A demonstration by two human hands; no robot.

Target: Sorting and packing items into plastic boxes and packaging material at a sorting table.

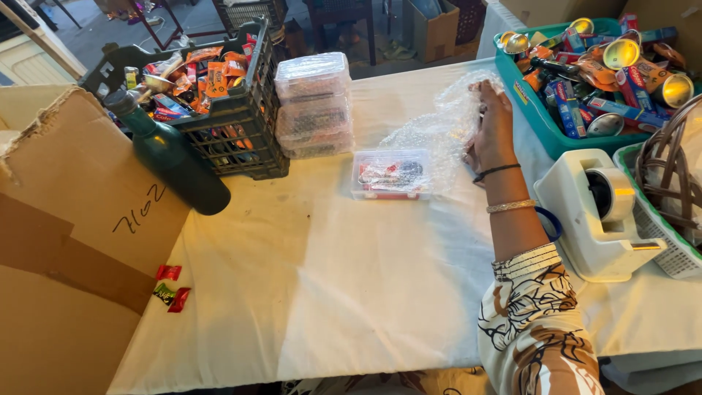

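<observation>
My right hand [491, 124] reaches across the white table cloth [329, 292] and grips the far edge of a clear bubble wrap sheet [431, 132]. The sheet lies crumpled beside a small clear plastic box [391, 174] with red and dark items inside. My wrist carries a black band and a gold bangle, and the sleeve has a brown and white pattern. My left hand is out of sight.
A stack of clear boxes [313, 106] stands by a black crate [234, 124] of wrapped sweets. A dark green bottle [172, 157] leans on a cardboard box [66, 241]. A white tape dispenser [599, 212], a teal bin [545, 121] of packets and a wicker basket [669, 164] are at the right. Loose sweets [170, 287] lie near the front left.
</observation>
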